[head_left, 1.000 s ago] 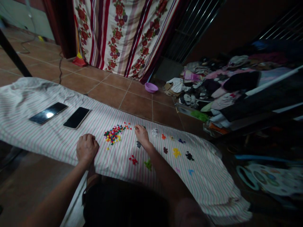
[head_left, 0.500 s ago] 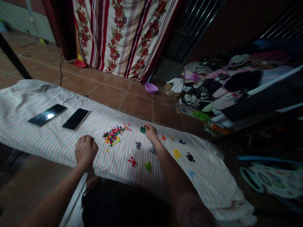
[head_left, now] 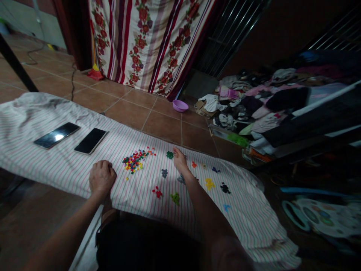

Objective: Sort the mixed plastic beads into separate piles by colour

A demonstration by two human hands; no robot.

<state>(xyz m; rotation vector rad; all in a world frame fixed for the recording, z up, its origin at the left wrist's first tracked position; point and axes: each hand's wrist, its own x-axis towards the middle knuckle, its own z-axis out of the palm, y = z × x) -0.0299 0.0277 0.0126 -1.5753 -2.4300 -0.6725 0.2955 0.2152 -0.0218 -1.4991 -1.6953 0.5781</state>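
My right hand [head_left: 180,160] hovers just right of a small pile of dark green cubes [head_left: 169,154], fingers drawn together; anything between the fingertips is too small to make out. Closed in a loose fist, my left hand [head_left: 101,176] rests on the striped cloth with no object showing in it. Between the hands lies a mixed heap of tiny coloured cubes [head_left: 134,161]. Single-colour piles surround my right arm: red [head_left: 157,192], lime green [head_left: 175,198], grey-blue [head_left: 164,172], yellow [head_left: 209,184], black [head_left: 225,188] and light blue [head_left: 226,207]. My forearm partly covers a grey pile [head_left: 181,180].
Two phones [head_left: 57,135] lie on the left part of the striped cloth [head_left: 135,201]. Small orange [head_left: 194,164] and dark blue [head_left: 216,169] piles sit near its far edge. Beyond, a purple bowl [head_left: 180,106] stands on the tiled floor, beside heaped clothes [head_left: 262,98].
My right hand has shifted slightly back from the dark green pile, its fingers pulling away from the cubes. My left hand stays in place. The view has moved a little.
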